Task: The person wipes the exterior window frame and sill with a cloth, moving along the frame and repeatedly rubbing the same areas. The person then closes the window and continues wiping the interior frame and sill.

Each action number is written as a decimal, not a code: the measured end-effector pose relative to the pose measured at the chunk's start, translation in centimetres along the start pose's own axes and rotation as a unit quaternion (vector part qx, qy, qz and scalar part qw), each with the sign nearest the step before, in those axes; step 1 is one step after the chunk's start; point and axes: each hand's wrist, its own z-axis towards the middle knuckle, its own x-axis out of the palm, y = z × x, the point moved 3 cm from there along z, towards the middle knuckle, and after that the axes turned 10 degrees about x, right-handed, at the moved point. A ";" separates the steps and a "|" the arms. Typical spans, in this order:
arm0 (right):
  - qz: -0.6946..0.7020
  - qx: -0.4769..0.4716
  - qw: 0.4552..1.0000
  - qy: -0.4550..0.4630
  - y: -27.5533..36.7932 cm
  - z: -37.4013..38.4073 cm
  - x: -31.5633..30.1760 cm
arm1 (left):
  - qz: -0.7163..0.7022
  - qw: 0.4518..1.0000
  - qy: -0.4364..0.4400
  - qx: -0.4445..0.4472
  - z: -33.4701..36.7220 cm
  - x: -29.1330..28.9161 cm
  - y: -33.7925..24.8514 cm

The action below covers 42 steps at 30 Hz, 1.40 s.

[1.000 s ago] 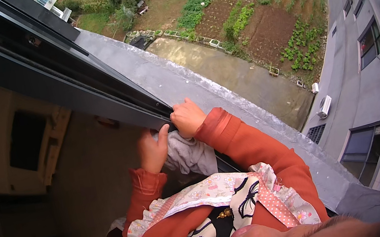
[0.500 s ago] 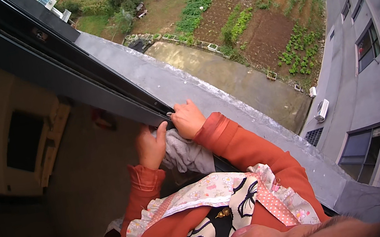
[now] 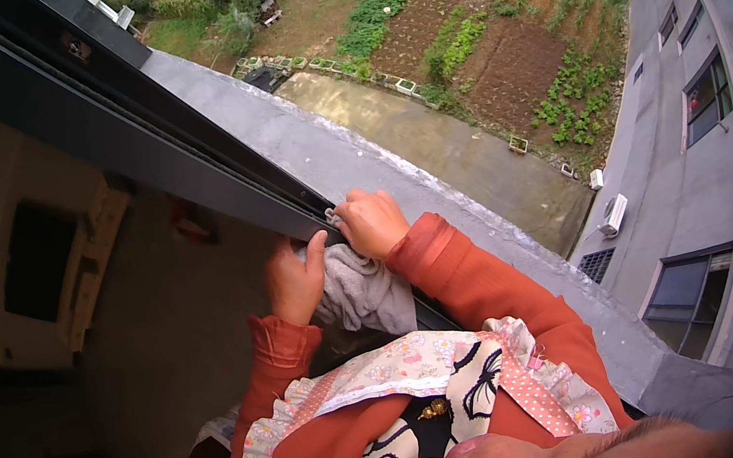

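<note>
A dark window frame (image 3: 211, 183) runs diagonally from the upper left down to my hands. My left hand (image 3: 296, 283) is at its inner side, the thumb raised against the edge and the fingers curled behind it, partly hidden. On the outer side my right hand (image 3: 373, 224) is closed, fingertips pressed to the frame's groove, with a light scrap of cloth showing at them. A crumpled grey cloth (image 3: 360, 294) hangs between the two hands, bunched below the frame.
Outside the frame lies a grey concrete ledge (image 3: 397, 179), with a drop beyond it to a yard and garden beds (image 3: 496, 74). A building wall with windows (image 3: 692, 294) rises at right. Inside, at left, a dim room holds a dark screen (image 3: 40, 259) by a wooden shelf.
My right hand has shifted slightly right along the frame, and more of the light scrap shows at its fingertips. My left hand stays nearly in place, and the cloth has moved a little.
</note>
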 end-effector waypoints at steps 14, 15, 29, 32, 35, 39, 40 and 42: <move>0.004 -0.003 0.997 -0.080 -0.4 0.2 -1.6 | 0.021 1.000 -0.002 -0.005 0.1 0.0 0.0; 0.021 -0.003 0.999 -0.045 -0.3 -0.2 -1.6 | 0.020 1.000 0.000 -0.003 0.1 0.0 -0.1; -0.153 -0.114 0.981 -0.022 1.1 -1.7 -0.9 | 0.048 0.999 0.007 0.014 0.2 0.0 -0.1; -0.206 -0.126 0.970 -0.021 1.2 -1.7 -0.5 | 0.024 1.000 -0.001 0.011 0.2 0.0 -0.3; -0.213 -0.146 0.966 -0.012 1.6 -1.9 -0.8 | 0.030 0.999 0.005 0.015 0.2 -0.1 -0.5; -0.194 -0.093 0.976 0.017 2.7 -1.7 -1.2 | 0.031 1.000 0.004 0.000 -0.1 0.0 -0.2; -0.194 -0.081 0.978 0.014 2.6 -1.6 -0.8 | 0.029 1.000 0.003 0.001 -0.1 0.1 -0.1; -0.198 -0.073 0.978 -0.007 2.4 -1.6 -0.1 | 0.033 0.999 0.003 0.003 -0.1 0.0 -0.1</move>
